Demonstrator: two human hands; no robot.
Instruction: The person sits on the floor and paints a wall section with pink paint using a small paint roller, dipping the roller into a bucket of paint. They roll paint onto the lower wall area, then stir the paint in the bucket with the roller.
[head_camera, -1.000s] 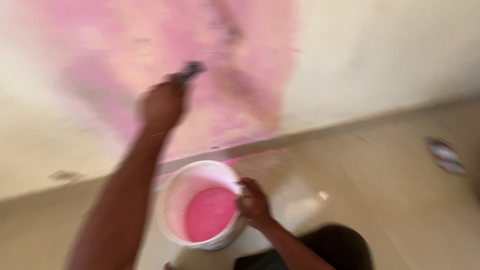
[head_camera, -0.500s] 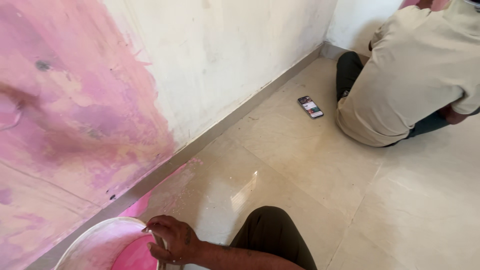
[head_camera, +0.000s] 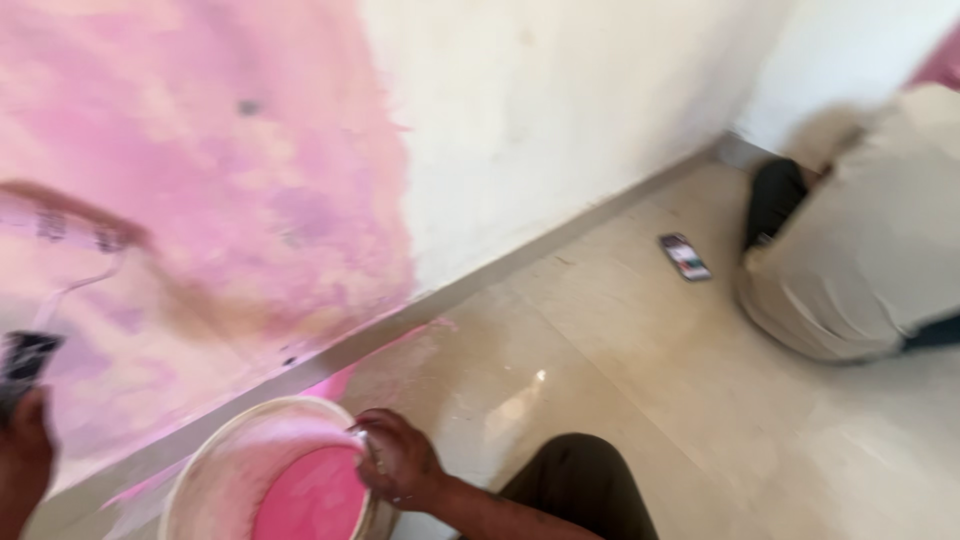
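At the bottom of the frame, left of centre, the right hand is closed over the near rim of a round white plastic bucket of pink paint, fingers curled over the edge and thumb outside. The bucket sits on the glossy beige tiled floor, close against the wall base. It looks about half full — so probably heavy and prone to slosh, with a thin, slightly flexible wall and a rim likely slick with wet paint. A firm pinch on the rim, as here, seems the safest hold; no handle can be made out.

At the far left edge the left hand is wrapped around the dark handle of a paint roller, whose blurred sleeve lies against the pink-painted wall in the upper left. The roller looks light and stiff, its wire frame thin — best held by the handle.

In the right of the frame a second person in a cream shirt crouches, with a dark mobile phone lying flat on the tiles just beside them.
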